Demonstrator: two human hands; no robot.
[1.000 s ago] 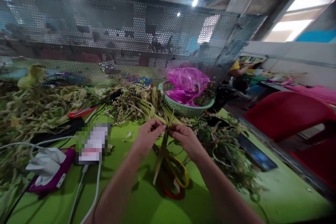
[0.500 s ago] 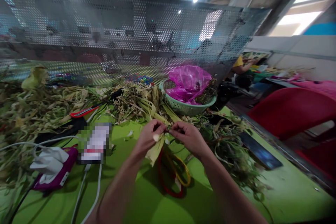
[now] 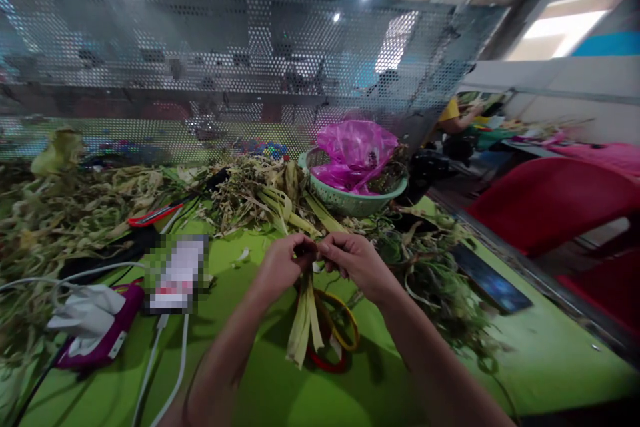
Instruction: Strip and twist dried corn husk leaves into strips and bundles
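My left hand is closed in a pinch on a pale green, dried leaf strip, which hangs down below the fingers in split ends. Against its fingertips, my right hand is also pinched; what lies between its fingers is hidden or too small to name. Beneath the hands, scissors with red and yellow handle loops lie on the green table, partly covered by the strip. Just beyond the hands is a heap of dry leaf strips.
A green basket with a pink plastic bag stands behind. Left are dried leaves, a red cutter, a blurred phone and a purple power strip. Right are tangled stems, a dark phone and a red chair.
The leaf strip has swung from slanting left to hanging nearly straight down, its lower end now split and longer. Both hands stay pinched close together; the view has shifted slightly.
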